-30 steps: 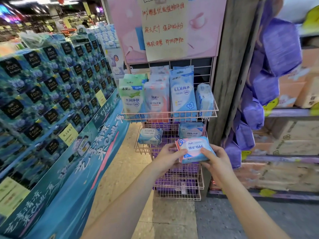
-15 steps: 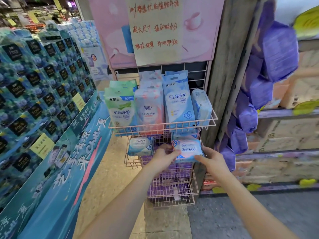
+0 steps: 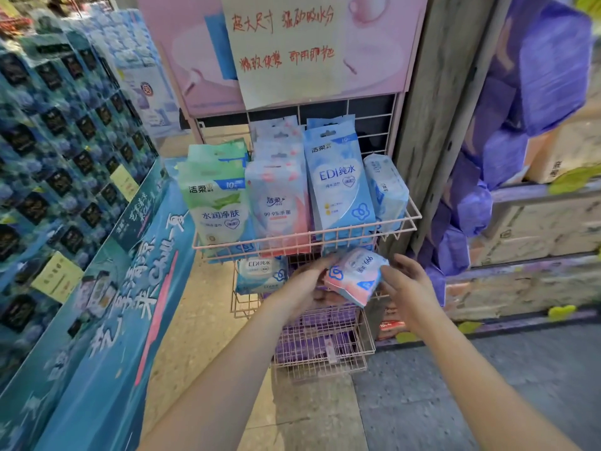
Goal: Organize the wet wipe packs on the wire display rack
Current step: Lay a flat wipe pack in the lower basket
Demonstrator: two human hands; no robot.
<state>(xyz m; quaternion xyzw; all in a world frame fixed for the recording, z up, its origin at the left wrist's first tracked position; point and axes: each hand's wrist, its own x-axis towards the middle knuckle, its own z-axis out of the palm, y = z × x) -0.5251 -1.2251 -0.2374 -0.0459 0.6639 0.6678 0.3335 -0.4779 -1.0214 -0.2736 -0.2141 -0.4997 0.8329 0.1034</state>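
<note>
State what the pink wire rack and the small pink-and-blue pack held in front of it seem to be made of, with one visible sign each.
Pink wire rack: probably metal wire with a pink coating, judging by thin straight rods joined in a grid. Small pink-and-blue pack: likely soft printed plastic film, since it looks glossy and creased.

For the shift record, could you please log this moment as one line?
step: placing pack | held: pink-and-blue wipe pack, tilted | left hand: gripping it | right hand: open beside it | place: middle basket
</note>
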